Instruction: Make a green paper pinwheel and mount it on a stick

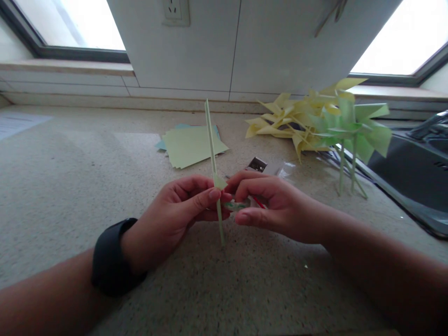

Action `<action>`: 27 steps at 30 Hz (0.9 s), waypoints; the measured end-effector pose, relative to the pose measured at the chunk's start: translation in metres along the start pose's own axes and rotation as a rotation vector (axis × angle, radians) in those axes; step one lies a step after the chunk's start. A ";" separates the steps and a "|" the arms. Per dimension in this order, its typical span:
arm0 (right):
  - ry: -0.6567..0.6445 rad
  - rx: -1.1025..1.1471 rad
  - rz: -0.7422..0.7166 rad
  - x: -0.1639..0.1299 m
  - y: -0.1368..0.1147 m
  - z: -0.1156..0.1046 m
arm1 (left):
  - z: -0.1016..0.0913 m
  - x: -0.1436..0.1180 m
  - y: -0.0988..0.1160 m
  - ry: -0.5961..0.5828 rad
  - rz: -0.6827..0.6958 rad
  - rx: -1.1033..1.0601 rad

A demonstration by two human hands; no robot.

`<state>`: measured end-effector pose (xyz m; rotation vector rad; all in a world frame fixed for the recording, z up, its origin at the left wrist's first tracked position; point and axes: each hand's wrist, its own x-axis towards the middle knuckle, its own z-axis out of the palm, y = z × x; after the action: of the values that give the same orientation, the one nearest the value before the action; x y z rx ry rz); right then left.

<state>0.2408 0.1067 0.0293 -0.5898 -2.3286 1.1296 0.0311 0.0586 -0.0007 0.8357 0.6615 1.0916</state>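
My left hand (187,203) pinches a narrow, pale green folded paper (211,144) between thumb and fingers. The paper stands nearly upright, slightly tilted, with a small triangular flap (220,181) just above my thumb. Close against it on the right, the fingers of my right hand (271,203) curl round a small clear roll with green marks, which looks like a tape roll (238,205). A bit of red (258,202) shows beside the roll under my fingers. My right fingertips reach the flap; whether they grip it is hidden.
Behind my hands lies a stack of pale green and blue paper sheets (192,145). A small open box (257,164) sits behind my right hand. Yellow paper pinwheels (280,119) and green pinwheels (353,123) lie at the right, beside a dark sink (409,168).
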 end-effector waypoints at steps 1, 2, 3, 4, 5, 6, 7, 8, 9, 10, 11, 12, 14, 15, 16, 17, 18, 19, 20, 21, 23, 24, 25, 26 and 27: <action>0.018 -0.004 0.004 0.001 0.001 0.001 | 0.000 0.000 0.000 -0.005 0.000 0.002; 0.028 -0.011 0.005 0.001 0.001 0.002 | -0.001 0.000 -0.001 -0.009 0.000 0.008; 0.024 -0.020 0.006 0.001 0.002 0.003 | -0.001 -0.001 -0.001 -0.012 0.002 0.017; 0.010 -0.028 0.003 0.001 0.003 0.003 | -0.001 -0.001 -0.001 -0.013 0.005 0.029; -0.009 -0.031 0.000 0.000 0.004 0.002 | -0.002 -0.001 -0.001 -0.014 0.008 0.041; -0.030 -0.029 -0.008 0.000 0.005 0.001 | -0.002 -0.001 -0.001 -0.015 0.010 0.049; -0.051 -0.024 -0.017 -0.001 0.006 0.000 | -0.002 -0.002 -0.001 -0.012 0.011 0.053; -0.071 -0.014 -0.028 -0.001 0.006 -0.002 | -0.001 -0.002 -0.001 -0.009 0.010 0.054; -0.088 -0.003 -0.040 -0.001 0.006 -0.003 | -0.001 -0.002 -0.001 -0.006 0.008 0.051; -0.101 0.008 -0.051 -0.001 0.007 -0.004 | -0.001 -0.002 -0.001 -0.003 0.004 0.046; -0.114 0.014 -0.057 -0.001 0.006 -0.005 | -0.001 -0.001 -0.001 -0.002 -0.001 0.042; -0.125 0.012 -0.058 -0.001 0.006 -0.006 | -0.001 -0.001 -0.001 -0.005 -0.004 0.036; -0.139 -0.008 -0.054 -0.001 0.005 -0.008 | -0.001 0.000 -0.001 -0.008 -0.002 0.024; -0.142 -0.019 -0.050 -0.001 0.004 -0.008 | -0.001 0.000 -0.001 -0.008 0.001 0.021; -0.142 -0.028 -0.048 -0.001 0.004 -0.008 | -0.002 0.000 -0.001 -0.008 0.004 0.024; -0.138 -0.032 -0.046 -0.001 0.003 -0.008 | -0.002 0.000 -0.001 -0.005 0.004 0.032; -0.128 -0.033 -0.044 -0.001 0.003 -0.008 | -0.003 -0.001 -0.001 -0.003 0.003 0.043; -0.115 -0.034 -0.037 -0.001 0.003 -0.007 | -0.003 -0.001 -0.001 -0.001 0.000 0.056; -0.098 -0.040 -0.025 -0.001 0.003 -0.006 | -0.003 -0.001 -0.001 -0.001 0.000 0.068; -0.076 -0.053 -0.015 -0.001 0.004 -0.004 | -0.003 -0.002 -0.001 0.002 -0.001 0.080; -0.026 -0.092 0.006 -0.001 0.006 0.000 | -0.003 -0.002 -0.001 0.011 0.001 0.115; 0.005 -0.112 0.012 0.000 0.008 0.002 | -0.003 -0.002 -0.001 0.016 0.004 0.139; 0.032 -0.129 0.015 0.000 0.009 0.004 | -0.002 -0.002 -0.001 0.021 0.007 0.159; 0.055 -0.142 0.015 0.000 0.011 0.006 | -0.002 -0.002 -0.001 0.025 0.012 0.172; 0.070 -0.153 0.010 0.001 0.012 0.007 | -0.001 -0.002 -0.001 0.030 0.017 0.178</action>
<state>0.2383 0.1096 0.0163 -0.6854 -2.3680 0.9261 0.0298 0.0566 -0.0020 0.9803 0.7867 1.0733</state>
